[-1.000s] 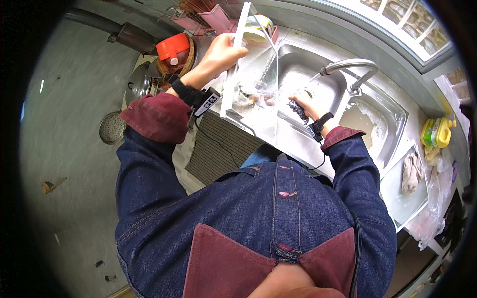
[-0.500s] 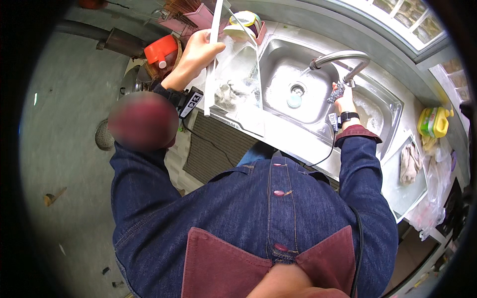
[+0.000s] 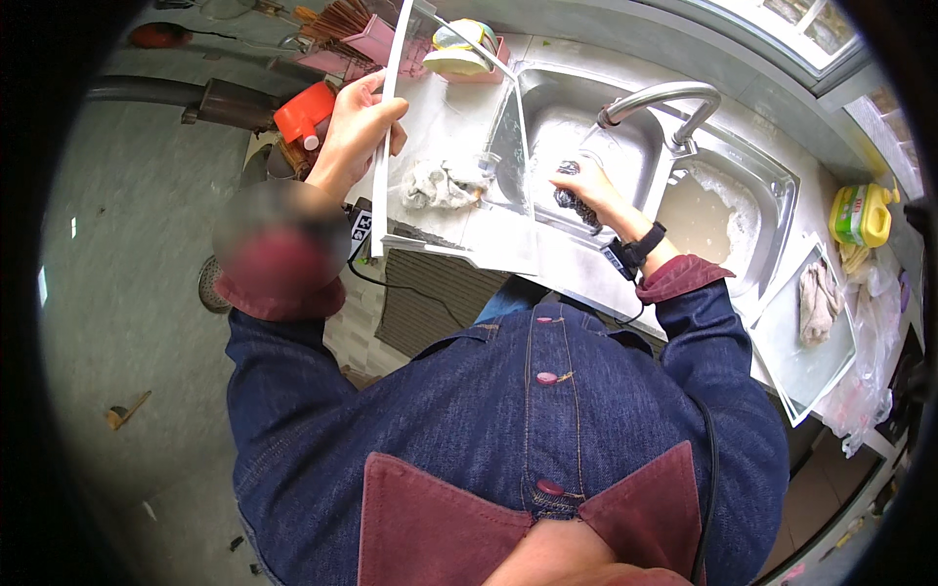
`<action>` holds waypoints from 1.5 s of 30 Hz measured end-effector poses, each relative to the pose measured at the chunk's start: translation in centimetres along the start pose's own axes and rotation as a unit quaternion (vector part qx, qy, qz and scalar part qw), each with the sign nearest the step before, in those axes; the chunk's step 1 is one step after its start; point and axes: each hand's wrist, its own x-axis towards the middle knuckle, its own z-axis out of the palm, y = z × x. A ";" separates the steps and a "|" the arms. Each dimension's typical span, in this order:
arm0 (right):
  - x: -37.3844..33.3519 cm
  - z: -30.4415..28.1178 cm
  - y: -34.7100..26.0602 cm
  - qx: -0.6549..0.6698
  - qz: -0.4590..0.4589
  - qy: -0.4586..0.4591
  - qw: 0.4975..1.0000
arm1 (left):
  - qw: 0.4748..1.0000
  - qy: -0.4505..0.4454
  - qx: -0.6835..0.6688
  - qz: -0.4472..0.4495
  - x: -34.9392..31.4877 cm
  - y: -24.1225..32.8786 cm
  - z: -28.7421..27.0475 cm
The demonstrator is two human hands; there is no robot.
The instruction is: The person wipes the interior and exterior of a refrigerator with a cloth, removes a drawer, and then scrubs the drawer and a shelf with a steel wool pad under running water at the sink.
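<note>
My left hand point(image 3: 357, 135) grips the long white edge of a clear glass shelf point(image 3: 379, 217), holding it tilted over the counter left of the sink. Seen through the glass is a crumpled grey-white cloth point(image 3: 442, 184). My right hand point(image 3: 598, 191) is closed around a dark, shiny scouring pad point(image 3: 578, 207) over the left sink basin point(image 3: 653, 146), close to the shelf's right edge. Beside that hand, a thin stream runs down from the curved metal tap point(image 3: 666, 95). The basin's drain is hidden behind my right hand.
Cloudy, foamy water fills the right basin point(image 3: 702, 217). Farther right lie another glass panel point(image 3: 796, 373) with a beige cloth point(image 3: 819, 301) on it, plastic bags point(image 3: 860, 386) and a yellow jug point(image 3: 860, 217). At the back left stand a pink holder point(image 3: 376, 41) with sticks and a red-orange container point(image 3: 305, 112).
My right hand has moved left with the scouring pad, from the divider between the basins to the left basin near the stream. The glass shelf has shifted left and tilted slightly in my left hand.
</note>
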 end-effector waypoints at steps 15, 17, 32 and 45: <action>-2.2 6.3 -10.5 -0.359 -0.211 -0.011 0.909 | 0.998 -0.003 -0.049 0.046 -1.8 1.1 1.5; -2.4 6.3 -10.0 -0.327 -0.260 -0.032 0.908 | 0.997 0.002 -0.069 0.043 -1.7 0.9 1.6; -3.3 6.2 -9.1 -0.226 -0.281 -0.012 0.933 | 0.994 -0.010 -0.094 0.045 -1.3 0.0 2.8; -2.7 5.8 -7.7 -0.158 -0.332 -0.019 0.930 | 0.993 -0.001 -0.104 0.055 -1.5 -0.4 3.4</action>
